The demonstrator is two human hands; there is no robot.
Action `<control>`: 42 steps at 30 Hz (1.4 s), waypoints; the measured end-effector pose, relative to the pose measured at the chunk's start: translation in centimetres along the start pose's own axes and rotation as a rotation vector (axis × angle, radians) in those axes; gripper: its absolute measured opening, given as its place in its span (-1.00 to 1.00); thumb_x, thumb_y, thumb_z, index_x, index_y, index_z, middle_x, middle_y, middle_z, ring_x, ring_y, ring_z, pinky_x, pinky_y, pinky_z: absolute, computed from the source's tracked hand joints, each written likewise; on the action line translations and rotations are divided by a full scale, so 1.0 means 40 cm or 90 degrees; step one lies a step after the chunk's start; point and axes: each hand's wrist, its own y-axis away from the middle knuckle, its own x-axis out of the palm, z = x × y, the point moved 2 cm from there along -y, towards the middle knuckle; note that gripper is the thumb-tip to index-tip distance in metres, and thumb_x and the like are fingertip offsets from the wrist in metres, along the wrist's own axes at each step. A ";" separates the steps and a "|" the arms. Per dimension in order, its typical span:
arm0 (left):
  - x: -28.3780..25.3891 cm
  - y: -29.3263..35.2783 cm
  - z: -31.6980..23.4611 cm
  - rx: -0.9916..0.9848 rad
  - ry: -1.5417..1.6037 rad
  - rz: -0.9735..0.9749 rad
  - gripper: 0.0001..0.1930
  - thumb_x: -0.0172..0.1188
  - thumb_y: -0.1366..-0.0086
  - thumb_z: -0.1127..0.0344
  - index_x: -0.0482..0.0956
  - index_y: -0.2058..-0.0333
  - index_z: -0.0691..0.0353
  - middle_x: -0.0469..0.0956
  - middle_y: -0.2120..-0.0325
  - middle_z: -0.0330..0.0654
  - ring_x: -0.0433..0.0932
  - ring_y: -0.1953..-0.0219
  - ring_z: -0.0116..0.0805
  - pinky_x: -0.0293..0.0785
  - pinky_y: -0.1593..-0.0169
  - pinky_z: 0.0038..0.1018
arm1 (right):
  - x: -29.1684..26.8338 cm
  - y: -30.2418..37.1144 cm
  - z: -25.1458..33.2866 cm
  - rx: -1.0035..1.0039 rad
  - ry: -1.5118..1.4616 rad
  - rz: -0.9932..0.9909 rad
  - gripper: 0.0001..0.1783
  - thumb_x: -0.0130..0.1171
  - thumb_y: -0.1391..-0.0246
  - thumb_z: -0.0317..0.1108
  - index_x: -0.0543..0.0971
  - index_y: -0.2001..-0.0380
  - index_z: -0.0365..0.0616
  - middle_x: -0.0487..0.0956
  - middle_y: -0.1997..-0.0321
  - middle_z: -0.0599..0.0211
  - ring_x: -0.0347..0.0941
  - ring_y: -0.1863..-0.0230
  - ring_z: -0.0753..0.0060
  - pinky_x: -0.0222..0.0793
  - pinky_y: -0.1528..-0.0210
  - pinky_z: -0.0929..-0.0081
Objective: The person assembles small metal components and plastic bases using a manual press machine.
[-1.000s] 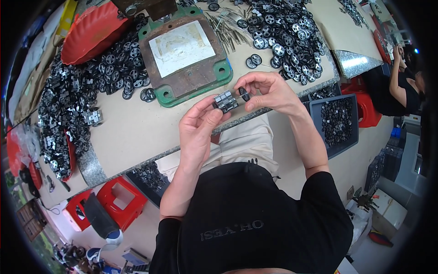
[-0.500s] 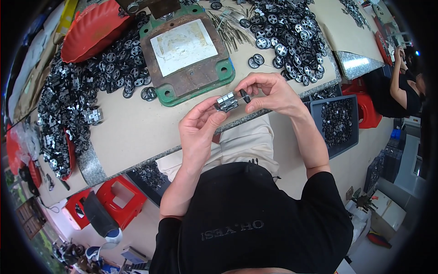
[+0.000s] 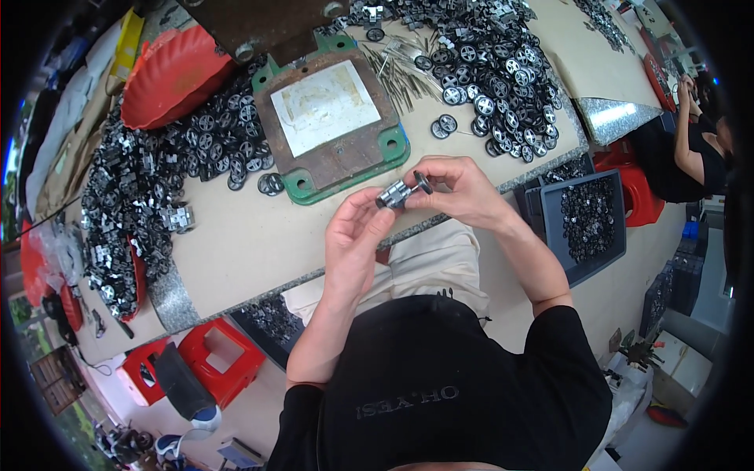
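Observation:
My left hand (image 3: 355, 235) pinches a small silver-grey metal part (image 3: 393, 194) just above the table's front edge. My right hand (image 3: 459, 188) holds a small black wheel (image 3: 423, 182) against the right end of that part. Both hands meet over the near edge of the tan table (image 3: 243, 243). In front of them lies a brown metal plate with green corner lugs (image 3: 330, 118) and a pale square on top.
Heaps of black wheels (image 3: 491, 63) lie at the back right and grey metal pieces (image 3: 126, 204) at the left. A red tray (image 3: 177, 74) sits back left. A grey bin of parts (image 3: 585, 224) stands right of my lap. Another person (image 3: 691, 149) sits far right.
The hands have stayed together at the table edge, turning the part slightly; the black wheel now sits at the part's right end.

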 end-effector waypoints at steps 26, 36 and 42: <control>-0.050 -0.279 -0.215 0.473 -0.619 -0.191 -0.84 0.22 -0.04 0.48 0.59 0.36 0.37 0.59 0.48 -0.13 0.55 0.46 -0.46 0.43 0.31 -0.59 | -0.160 -0.101 0.181 -0.126 0.345 -0.060 -0.73 0.24 0.09 -0.37 0.57 0.28 -0.25 0.56 0.44 0.36 0.42 0.45 0.62 0.31 0.40 0.67; -0.055 -0.224 -0.207 0.515 -0.703 -0.190 -0.85 0.20 -0.02 0.48 0.55 0.39 0.42 0.55 0.47 -0.01 0.58 0.43 -0.23 0.46 0.31 -0.47 | -0.297 -0.090 0.600 -0.385 0.427 -0.215 -0.79 0.18 0.00 -0.33 0.58 0.34 -0.25 0.53 0.50 0.48 0.35 0.45 0.76 0.31 0.41 0.70; -0.056 -0.224 -0.200 0.533 -0.680 -0.174 -0.85 0.20 -0.01 0.49 0.55 0.40 0.42 0.54 0.48 0.01 0.57 0.46 -0.22 0.46 0.33 -0.47 | -0.250 -0.178 0.998 -0.498 0.400 -0.374 -0.40 0.00 -0.10 0.10 0.36 0.04 -0.23 0.43 0.20 0.25 0.35 0.35 0.63 0.31 0.33 0.67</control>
